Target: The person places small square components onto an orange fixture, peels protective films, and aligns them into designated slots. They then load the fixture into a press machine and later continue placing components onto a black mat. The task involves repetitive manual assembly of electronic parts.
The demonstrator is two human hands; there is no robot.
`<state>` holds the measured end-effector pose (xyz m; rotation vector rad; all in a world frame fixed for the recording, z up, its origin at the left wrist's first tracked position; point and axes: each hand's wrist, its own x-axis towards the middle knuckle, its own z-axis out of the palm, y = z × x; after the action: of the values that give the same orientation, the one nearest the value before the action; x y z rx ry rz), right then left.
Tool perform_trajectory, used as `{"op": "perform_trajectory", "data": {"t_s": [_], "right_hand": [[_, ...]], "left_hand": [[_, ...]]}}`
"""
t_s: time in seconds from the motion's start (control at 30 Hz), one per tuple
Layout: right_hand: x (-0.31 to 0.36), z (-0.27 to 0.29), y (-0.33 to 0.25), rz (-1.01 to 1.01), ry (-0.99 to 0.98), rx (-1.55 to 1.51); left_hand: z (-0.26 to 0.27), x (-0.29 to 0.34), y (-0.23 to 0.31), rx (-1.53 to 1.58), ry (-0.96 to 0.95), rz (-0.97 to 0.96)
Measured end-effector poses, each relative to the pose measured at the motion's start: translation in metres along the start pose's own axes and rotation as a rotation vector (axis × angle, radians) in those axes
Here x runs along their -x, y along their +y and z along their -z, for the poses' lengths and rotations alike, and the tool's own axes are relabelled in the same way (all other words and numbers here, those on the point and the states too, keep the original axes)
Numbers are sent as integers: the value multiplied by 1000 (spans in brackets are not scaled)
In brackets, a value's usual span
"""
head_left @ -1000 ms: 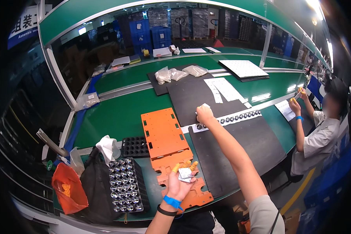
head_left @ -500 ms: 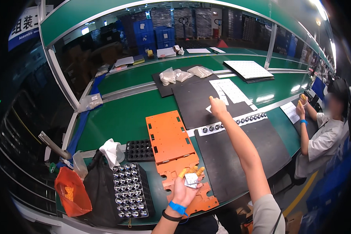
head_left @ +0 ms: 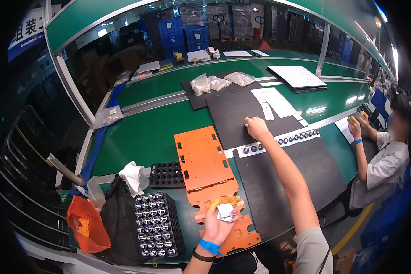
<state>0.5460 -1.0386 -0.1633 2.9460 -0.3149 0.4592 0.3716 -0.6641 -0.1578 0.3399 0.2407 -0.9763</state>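
Note:
My left hand (head_left: 218,224), palm up with yellow finger covers, holds a small stack of white square plates (head_left: 225,210) with holes. It is above the lower part of an orange fixture (head_left: 204,157). My right hand (head_left: 259,129) reaches out over a black mat (head_left: 226,119), its fingers closed together. Something pale shows at its fingertips, too small to make out. Beyond that hand lie white perforated sheets (head_left: 278,104). Nearer to me, a white strip (head_left: 285,140) carries a row of black round parts (head_left: 254,148).
A stack of trays with shiny round parts (head_left: 154,223) stands at the left, beside an empty black tray (head_left: 166,175) and an orange bag (head_left: 87,224). Clear bags (head_left: 217,83) lie farther back. A co-worker (head_left: 386,150) sits at the right.
My right hand has drawn slightly nearer to me, away from the white sheets. My left hand keeps the plates over the orange fixture. The whole view has shifted a little.

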Motion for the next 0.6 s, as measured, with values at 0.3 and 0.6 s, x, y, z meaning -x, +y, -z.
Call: {"op": "perform_trajectory", "data": {"t_s": [0.3, 0.6], "right_hand": [[0, 12, 23, -283, 125, -352], [7, -20, 47, -226, 160, -227]], "left_hand": [[-2, -2, -3, 10, -14, -15], [0, -2, -8, -7, -11, -41]]}}
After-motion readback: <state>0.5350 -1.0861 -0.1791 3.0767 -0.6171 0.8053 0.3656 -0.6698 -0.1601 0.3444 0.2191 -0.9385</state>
